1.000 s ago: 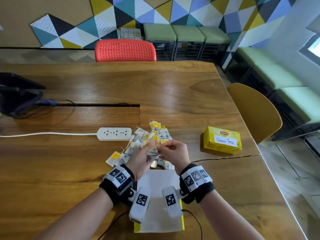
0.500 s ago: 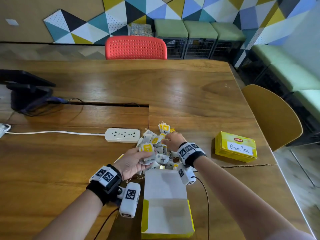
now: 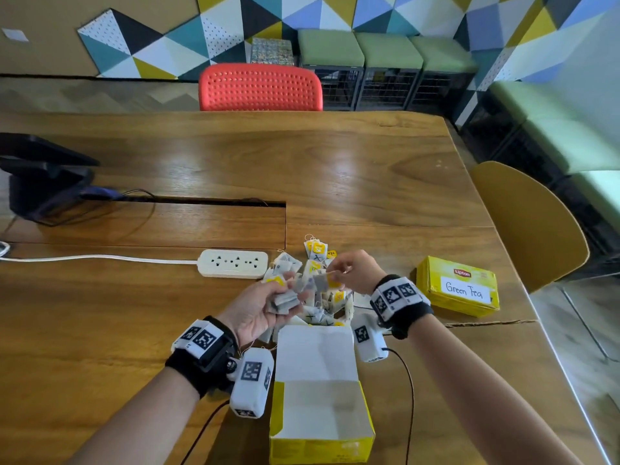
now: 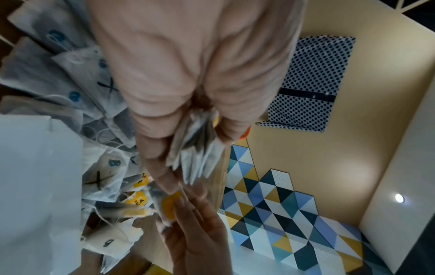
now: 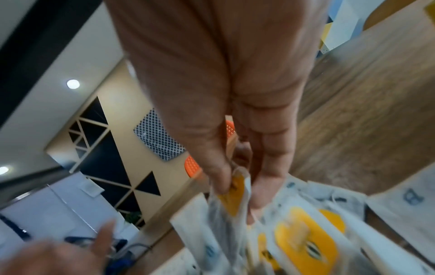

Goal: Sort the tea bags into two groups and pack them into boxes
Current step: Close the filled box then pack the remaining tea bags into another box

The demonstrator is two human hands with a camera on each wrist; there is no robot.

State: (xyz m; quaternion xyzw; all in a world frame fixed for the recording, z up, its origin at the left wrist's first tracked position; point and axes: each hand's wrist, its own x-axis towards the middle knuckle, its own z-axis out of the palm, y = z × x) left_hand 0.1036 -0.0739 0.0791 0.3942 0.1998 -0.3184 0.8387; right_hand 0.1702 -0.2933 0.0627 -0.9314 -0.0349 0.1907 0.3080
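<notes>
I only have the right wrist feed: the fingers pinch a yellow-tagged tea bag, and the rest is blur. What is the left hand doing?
Observer: The left hand grips a small stack of tea bags, just above the loose pile.
Operator: Is a box ready for them?
Observer: Yes, an open box lies nearest the person, flap folded back; I see no bags inside.
Operator: And the second box?
Observer: The Green Tea box sits closed on the table, right of the pile.
</notes>
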